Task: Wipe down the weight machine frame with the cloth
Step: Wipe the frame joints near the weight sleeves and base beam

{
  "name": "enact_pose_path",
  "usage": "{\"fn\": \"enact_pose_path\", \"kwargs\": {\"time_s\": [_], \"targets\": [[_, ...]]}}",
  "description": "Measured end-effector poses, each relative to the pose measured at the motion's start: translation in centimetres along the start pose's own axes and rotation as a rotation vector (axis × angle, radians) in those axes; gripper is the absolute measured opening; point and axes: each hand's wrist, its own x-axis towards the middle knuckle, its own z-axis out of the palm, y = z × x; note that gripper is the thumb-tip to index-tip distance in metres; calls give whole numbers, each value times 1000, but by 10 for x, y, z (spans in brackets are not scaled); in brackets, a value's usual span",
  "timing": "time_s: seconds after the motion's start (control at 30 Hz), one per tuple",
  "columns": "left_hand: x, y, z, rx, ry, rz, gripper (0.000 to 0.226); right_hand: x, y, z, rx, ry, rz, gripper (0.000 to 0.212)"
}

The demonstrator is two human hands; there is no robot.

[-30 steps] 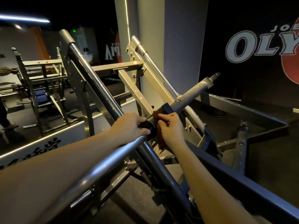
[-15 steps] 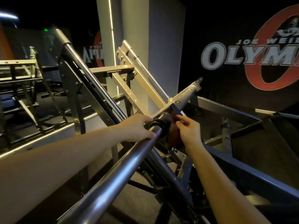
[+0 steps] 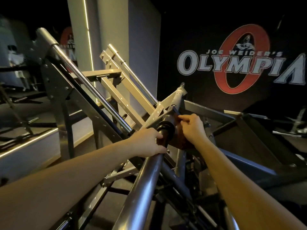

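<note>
Just below the black collar the left hand gripped the bar, likely steadying it, while the right hand pinched the cloth against the frame beside that collar.

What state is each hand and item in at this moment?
left hand, gripping the steel bar just below its black collar.
right hand, pinching the cloth.
cloth, bunched, pressed against the weight machine frame beside the collar.
steel bar, tilted, no plates on it.
light strip on the pillar, lit.
</note>
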Motion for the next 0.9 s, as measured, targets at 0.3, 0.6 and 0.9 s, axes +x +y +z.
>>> {"fn": "enact_pose_path", "kwargs": {"time_s": [0.3, 0.6, 0.9], "targets": [[-6, -11, 12, -194, 39, -54, 45, 31, 7, 21, -141, -216, 10, 36], [-20, -33, -10, -327, 93, -21, 41, -9, -42, -24, 59, -235, -39, 33], [-26, -121, -66, -524, 442, 112, 48, -11, -139, 61, 58, -372, -45, 32]]}}
